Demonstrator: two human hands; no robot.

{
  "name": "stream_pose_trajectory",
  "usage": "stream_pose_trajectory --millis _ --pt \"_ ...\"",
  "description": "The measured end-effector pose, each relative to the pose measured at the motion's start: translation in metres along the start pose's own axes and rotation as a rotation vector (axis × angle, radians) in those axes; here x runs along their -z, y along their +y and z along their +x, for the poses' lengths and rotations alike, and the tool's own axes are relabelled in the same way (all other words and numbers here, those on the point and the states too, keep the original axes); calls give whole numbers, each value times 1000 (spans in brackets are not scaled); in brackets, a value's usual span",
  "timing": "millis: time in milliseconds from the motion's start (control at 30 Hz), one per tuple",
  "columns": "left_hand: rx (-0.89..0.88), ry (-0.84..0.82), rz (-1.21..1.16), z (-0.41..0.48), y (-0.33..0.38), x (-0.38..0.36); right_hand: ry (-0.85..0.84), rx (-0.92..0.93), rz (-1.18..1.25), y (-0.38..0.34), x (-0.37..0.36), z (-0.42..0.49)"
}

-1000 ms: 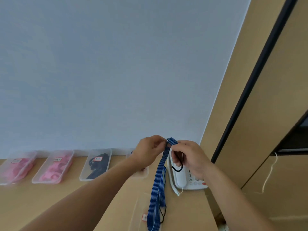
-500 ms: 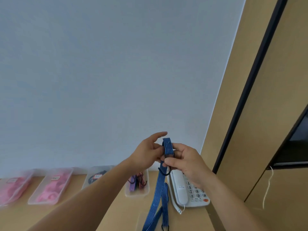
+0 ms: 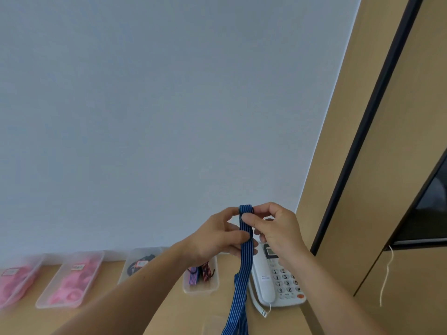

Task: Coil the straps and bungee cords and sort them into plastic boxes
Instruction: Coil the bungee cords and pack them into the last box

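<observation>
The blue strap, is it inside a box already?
No, the left hand and right hand pinch the blue strap up in the air above the desk.

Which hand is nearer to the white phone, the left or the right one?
Right. The right hand is just above the phone, overlapping its top; the left hand is further left, beyond the blue strap.

Both hands hold a blue striped strap (image 3: 244, 250) up before the wall. The left hand (image 3: 217, 235) pinches it below the right hand (image 3: 275, 228), whose fingertips (image 3: 246, 217) grip the folded top. Its tail hangs below the fingers.
</observation>
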State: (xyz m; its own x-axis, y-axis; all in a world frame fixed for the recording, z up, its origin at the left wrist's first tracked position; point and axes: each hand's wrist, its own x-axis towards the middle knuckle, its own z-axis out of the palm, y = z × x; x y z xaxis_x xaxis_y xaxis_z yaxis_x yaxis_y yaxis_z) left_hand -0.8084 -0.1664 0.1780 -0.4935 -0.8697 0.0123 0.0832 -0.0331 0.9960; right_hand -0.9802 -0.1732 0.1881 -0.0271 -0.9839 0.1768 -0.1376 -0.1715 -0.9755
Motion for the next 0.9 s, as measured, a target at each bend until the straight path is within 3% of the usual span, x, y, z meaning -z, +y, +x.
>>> stream_pose_trajectory --millis 300,433,533,633,900 --pt "-30 18 18 3 2 0 60 4 -15 12 -7 -4" --pt "-85 215 -55 14 4 3 -111 -178 107 21 -10 -13" --pt "-95 326 101 18 5 0 -162 -207 126 22 -14 -19" --pt "-97 355 241 18 4 -3 -104 -202 68 20 -20 -21" --pt "-120 266 138 12 10 4 -30 -100 56 19 -21 -23"
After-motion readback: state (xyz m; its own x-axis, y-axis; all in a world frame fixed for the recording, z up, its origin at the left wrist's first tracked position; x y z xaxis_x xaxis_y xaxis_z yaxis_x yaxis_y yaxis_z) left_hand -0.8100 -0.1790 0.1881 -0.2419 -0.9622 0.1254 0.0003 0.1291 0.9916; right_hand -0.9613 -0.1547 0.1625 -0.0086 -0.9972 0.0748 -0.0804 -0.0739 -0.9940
